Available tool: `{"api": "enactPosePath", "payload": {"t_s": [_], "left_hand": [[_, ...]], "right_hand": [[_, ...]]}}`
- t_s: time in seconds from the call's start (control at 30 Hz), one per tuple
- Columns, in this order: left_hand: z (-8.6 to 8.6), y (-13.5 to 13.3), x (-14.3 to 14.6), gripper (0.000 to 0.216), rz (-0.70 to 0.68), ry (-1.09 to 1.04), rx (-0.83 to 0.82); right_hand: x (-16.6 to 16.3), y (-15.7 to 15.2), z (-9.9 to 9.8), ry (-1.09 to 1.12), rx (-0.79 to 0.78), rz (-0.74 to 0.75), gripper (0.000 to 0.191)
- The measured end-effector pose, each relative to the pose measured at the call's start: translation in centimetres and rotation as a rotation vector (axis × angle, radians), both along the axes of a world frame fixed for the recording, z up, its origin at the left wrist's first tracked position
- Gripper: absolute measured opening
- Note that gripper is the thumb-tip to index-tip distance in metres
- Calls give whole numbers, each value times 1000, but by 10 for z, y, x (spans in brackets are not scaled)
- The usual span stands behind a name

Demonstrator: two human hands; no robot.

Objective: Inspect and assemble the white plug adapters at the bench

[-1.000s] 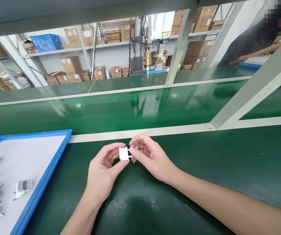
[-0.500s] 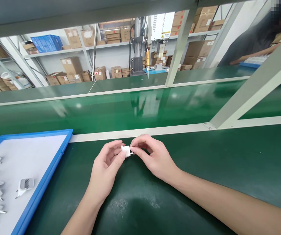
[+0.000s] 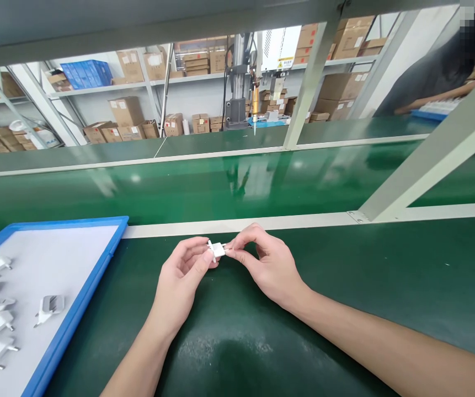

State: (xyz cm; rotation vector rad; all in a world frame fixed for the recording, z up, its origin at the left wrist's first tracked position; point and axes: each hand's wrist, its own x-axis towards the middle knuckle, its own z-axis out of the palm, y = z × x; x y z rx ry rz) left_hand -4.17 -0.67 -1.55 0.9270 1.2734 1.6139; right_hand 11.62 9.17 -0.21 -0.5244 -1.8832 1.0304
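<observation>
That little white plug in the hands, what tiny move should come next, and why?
Probably a small turn of the white plug piece to bring its pins into plain view. The left hand and right hand both pinch it above the green bench, and the fingers hide part of it.

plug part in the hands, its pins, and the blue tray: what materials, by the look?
Plug part, pinched by left hand and right hand: white moulded plastic, probably; smooth, even, low sheen.
Its pins: likely metal; thin, grey, too small to be sure.
Blue tray: seemingly plastic rim, uniform colour; matte white liner, material unclear.
</observation>
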Motion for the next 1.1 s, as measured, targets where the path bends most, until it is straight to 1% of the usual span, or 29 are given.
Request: {"api": "enactPosePath", "payload": {"t_s": [0.2, 0.33, 0.4, 0.5, 0.57, 0.67, 0.77, 0.83, 0.93, 1.03, 1.1], "left_hand": [[2, 0, 1, 49, -1, -30, -10], [5, -2, 0, 48, -51, -41, 43], [5, -2, 0, 44, -67, -44, 69], [4, -2, -2, 36, -42, -26, 55], [4, -2, -2, 34, -28, -20, 50], [4, -2, -2, 31, -22, -27, 92], [5, -1, 0, 31, -9, -41, 144], [5, 0, 1, 34, -3, -45, 159], [4, 1, 2, 36, -3, -22, 161], [2, 1, 2, 37, -7, 23, 154], [0, 0, 2, 37, -5, 48, 155]], "right_hand": [[1, 1, -2, -21, 12, -34, 9], [1, 1, -3, -9, 11, -19, 10], [1, 1, -3, -7, 23, -7, 11], [0, -1, -2, -7, 50, 14, 13], [0, -1, -2, -11, 75, 29, 13], [-1, -1, -2, -31, 87, 40, 12], [-2, -1, -1, -65, 47, 49, 8], [-2, -1, 0, -60, -12, 99, 7], [-3, -2, 1, -14, -90, 208, 12], [-3, -3, 0, -39, -113, 236, 8], [-3, -3, -1, -66, -161, 252, 8]]}}
